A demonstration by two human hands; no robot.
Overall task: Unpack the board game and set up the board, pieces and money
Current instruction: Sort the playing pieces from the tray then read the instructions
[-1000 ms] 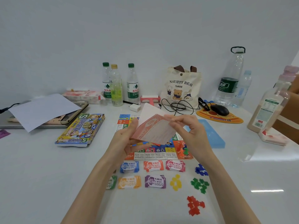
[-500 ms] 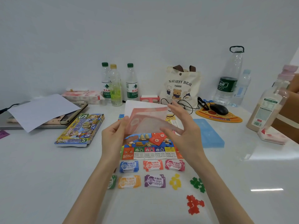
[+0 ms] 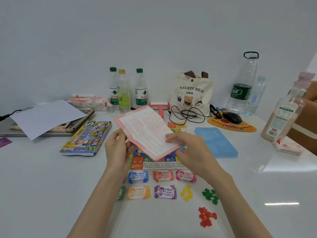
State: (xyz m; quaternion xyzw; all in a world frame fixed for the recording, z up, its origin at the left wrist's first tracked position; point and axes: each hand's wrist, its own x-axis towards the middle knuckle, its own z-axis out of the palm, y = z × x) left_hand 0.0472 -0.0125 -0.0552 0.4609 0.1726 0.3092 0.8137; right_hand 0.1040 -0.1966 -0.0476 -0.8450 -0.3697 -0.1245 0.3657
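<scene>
A pink-edged printed sheet (image 3: 147,131) is held up over the colourful game board (image 3: 154,163). My left hand (image 3: 118,148) grips its left edge and my right hand (image 3: 190,150) pinches its lower right corner. Below the board lie money stacks: blue (image 3: 138,176), orange-red (image 3: 163,176), pink (image 3: 186,175), green (image 3: 121,194), orange (image 3: 139,192) and purple (image 3: 165,191). Piles of yellow (image 3: 186,193), green (image 3: 210,195) and red pieces (image 3: 206,217) lie to the right. The game box (image 3: 86,137) sits at the left.
Three small bottles (image 3: 123,91), a tote bag (image 3: 192,93), a large bottle (image 3: 243,85), a mouse (image 3: 232,117) on its pad and cables line the back. A blue foam block (image 3: 216,141) lies right of the board. Paper (image 3: 46,115) covers devices at left.
The sheet was folded and orange-faced a second ago; both hands have opened it out and turned it, so its text side now faces me, and the hands sit lower.
</scene>
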